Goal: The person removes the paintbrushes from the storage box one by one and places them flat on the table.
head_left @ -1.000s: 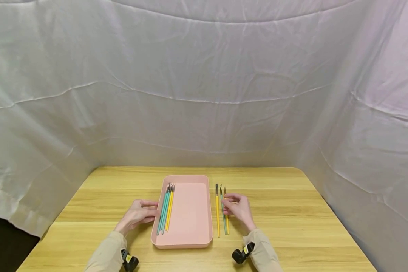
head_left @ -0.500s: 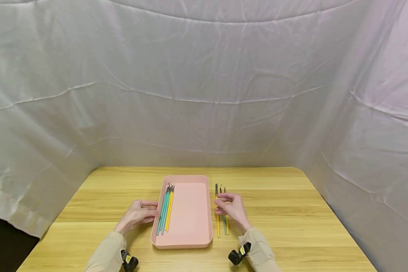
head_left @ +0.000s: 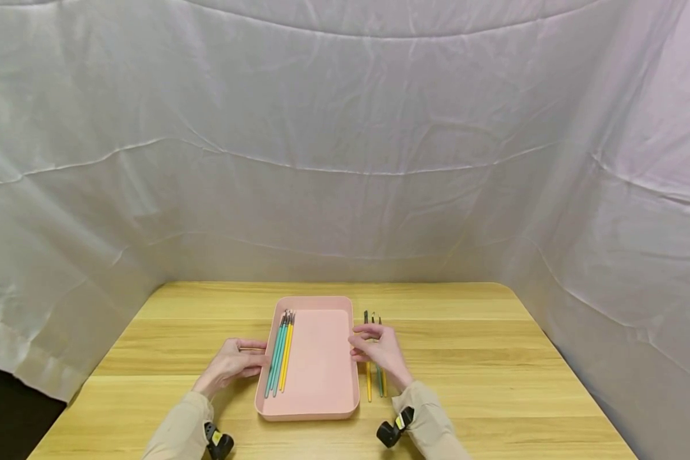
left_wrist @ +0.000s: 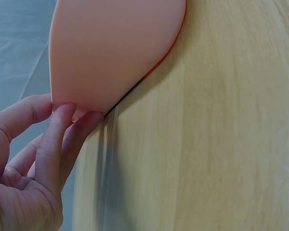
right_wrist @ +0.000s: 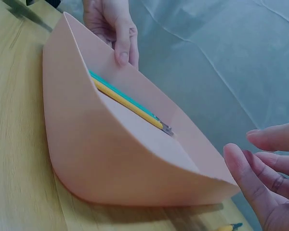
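Observation:
A pink tray (head_left: 324, 377) lies on the table, several teal and yellow paintbrushes (head_left: 287, 355) side by side along its left part. My left hand (head_left: 232, 361) pinches the tray's left wall; in the left wrist view its fingertips (left_wrist: 89, 118) press the outside, and the right wrist view shows a digit over the rim. At the opposite rim hovers my right hand (head_left: 378, 351), fingers loosely bent with nothing between them. Whether it touches the rim I cannot tell. Beneath it are three more paintbrushes (head_left: 369, 383), their middles partly hidden.
The wooden table (head_left: 466, 383) carries the tray and brushes. Pale grey cloth (head_left: 345, 211) hangs behind it and along both sides. Each sleeve cuff carries a small black camera (head_left: 395, 427).
My right hand has moved left, from above the loose paintbrushes to the tray's right rim. The left hand, the tray and the brushes have stayed put.

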{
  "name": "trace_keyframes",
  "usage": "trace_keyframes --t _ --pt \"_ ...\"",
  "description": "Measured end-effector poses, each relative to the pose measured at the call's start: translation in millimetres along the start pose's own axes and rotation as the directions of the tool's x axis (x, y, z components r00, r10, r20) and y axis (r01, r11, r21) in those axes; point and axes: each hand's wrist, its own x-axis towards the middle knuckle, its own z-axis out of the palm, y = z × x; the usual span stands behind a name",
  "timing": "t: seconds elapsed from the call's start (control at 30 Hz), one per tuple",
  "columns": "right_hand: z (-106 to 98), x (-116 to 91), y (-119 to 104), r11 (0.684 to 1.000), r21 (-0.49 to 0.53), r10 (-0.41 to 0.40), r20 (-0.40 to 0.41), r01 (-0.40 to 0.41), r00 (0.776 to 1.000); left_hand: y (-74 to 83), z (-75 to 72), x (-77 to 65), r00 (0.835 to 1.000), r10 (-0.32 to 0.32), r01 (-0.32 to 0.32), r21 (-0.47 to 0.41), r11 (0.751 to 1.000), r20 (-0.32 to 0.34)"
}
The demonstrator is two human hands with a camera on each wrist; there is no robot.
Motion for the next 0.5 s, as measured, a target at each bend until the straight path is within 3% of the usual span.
trace_keyframes --t 0.5 --pt "27 6 -2 0.998 -0.058 -0.033 0.082 0.038 0.996 0.0 0.5 0.5 1.000 -0.008 0.008 0.009 1.000 -0.010"
